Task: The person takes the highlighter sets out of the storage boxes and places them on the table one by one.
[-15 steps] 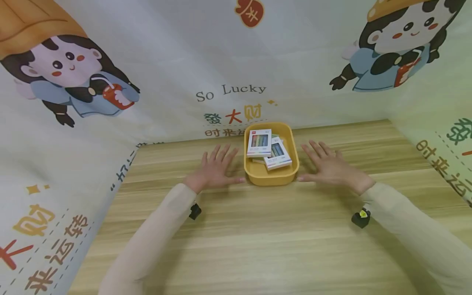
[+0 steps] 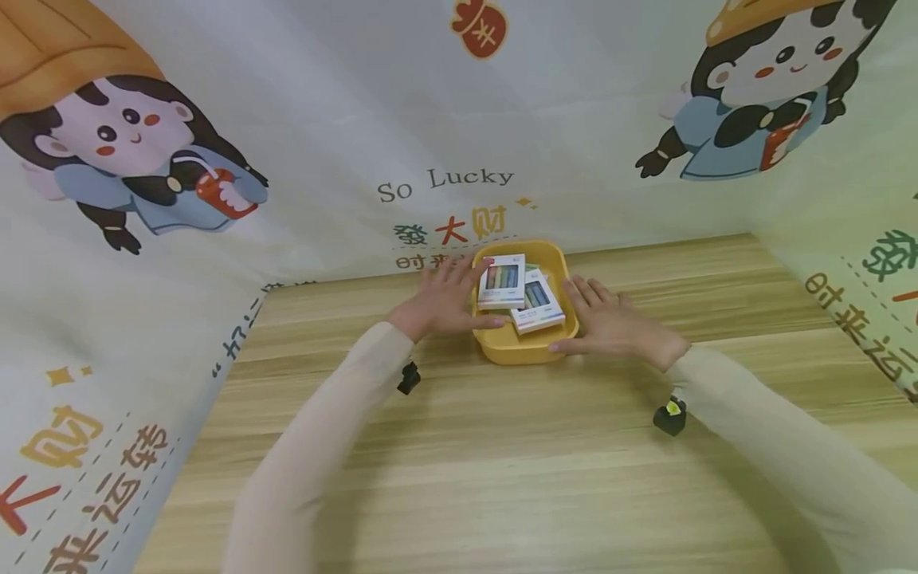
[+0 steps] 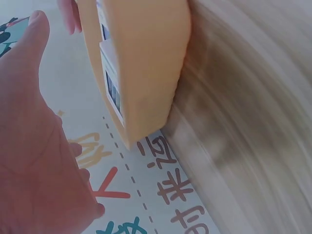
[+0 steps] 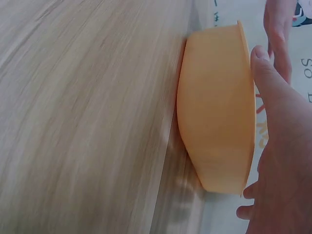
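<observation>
A yellow plastic bin (image 2: 519, 353) stands on the wooden table against the back backdrop. Inside it lie white boxes with clear windows showing coloured sticks: one box (image 2: 502, 281) overlaps another box (image 2: 539, 312). My left hand (image 2: 448, 299) is spread over the bin's left rim, thumb reaching across the edge. At the right rim is my right hand (image 2: 613, 323), fingers straight and thumb at the front corner. In the left wrist view the left hand (image 3: 41, 156) is above rim height beside the bin. The right wrist view has the right thumb (image 4: 265, 73) close to the bin's rim.
A printed cloth backdrop (image 2: 323, 143) with cartoon figures and lettering encloses the table (image 2: 459, 462) at the back and both sides. Black wrist cameras hang under the left sleeve (image 2: 330, 422) and the right sleeve (image 2: 760, 422).
Both hands have moved inward from beside the bin to its rims, the left rightward and the right leftward. The bin and the boxes in it keep their arrangement.
</observation>
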The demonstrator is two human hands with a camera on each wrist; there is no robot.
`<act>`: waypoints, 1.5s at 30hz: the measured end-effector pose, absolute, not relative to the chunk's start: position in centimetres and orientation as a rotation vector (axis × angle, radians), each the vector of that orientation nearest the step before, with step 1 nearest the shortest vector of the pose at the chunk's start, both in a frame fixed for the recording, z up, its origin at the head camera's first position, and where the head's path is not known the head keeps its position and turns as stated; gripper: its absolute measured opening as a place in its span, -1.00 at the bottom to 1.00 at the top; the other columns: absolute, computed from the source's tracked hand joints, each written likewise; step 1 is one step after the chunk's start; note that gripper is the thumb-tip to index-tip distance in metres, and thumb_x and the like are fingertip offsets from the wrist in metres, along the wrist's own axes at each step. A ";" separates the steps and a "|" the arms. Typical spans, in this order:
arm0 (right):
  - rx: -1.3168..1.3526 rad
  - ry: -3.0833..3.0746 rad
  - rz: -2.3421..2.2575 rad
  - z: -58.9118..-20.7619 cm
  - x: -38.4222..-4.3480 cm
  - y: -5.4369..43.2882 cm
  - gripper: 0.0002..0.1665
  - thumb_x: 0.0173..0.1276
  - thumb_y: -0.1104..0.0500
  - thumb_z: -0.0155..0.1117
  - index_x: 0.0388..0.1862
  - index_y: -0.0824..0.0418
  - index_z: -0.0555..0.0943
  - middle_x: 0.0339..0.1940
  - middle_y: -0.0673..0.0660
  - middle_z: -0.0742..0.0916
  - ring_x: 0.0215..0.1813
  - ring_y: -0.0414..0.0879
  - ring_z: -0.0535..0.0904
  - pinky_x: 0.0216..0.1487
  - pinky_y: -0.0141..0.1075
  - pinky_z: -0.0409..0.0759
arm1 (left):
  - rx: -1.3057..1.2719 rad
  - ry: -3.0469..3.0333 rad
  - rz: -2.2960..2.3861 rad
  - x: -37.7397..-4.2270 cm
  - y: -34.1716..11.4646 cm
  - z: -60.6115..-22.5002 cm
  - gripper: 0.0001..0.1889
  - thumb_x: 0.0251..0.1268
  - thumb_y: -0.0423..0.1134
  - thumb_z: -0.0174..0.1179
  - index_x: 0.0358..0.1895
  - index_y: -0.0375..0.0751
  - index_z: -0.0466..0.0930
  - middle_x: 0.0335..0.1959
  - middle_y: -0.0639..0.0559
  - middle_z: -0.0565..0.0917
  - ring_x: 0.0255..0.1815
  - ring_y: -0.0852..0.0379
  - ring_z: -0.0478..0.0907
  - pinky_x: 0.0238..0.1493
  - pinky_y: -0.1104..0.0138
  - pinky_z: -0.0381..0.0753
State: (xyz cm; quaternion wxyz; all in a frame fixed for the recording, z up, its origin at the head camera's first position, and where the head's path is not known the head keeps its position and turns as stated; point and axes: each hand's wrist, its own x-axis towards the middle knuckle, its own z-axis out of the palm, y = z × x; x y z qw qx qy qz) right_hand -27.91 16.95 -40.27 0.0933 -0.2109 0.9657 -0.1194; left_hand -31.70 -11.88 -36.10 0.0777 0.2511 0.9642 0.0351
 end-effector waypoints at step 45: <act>-0.544 2.763 -0.528 -41.3 -28.5 16.3 0.54 0.16 -0.61 0.07 0.58 0.36 -0.45 0.63 0.42 0.02 0.61 0.40 -0.04 0.45 0.50 -0.01 | 0.731 2.809 0.039 -38.0 -6.6 -36.0 0.20 -0.03 0.48 0.27 0.60 0.01 -0.10 0.63 -0.10 0.01 0.66 -0.13 -0.11 0.67 -0.03 -0.14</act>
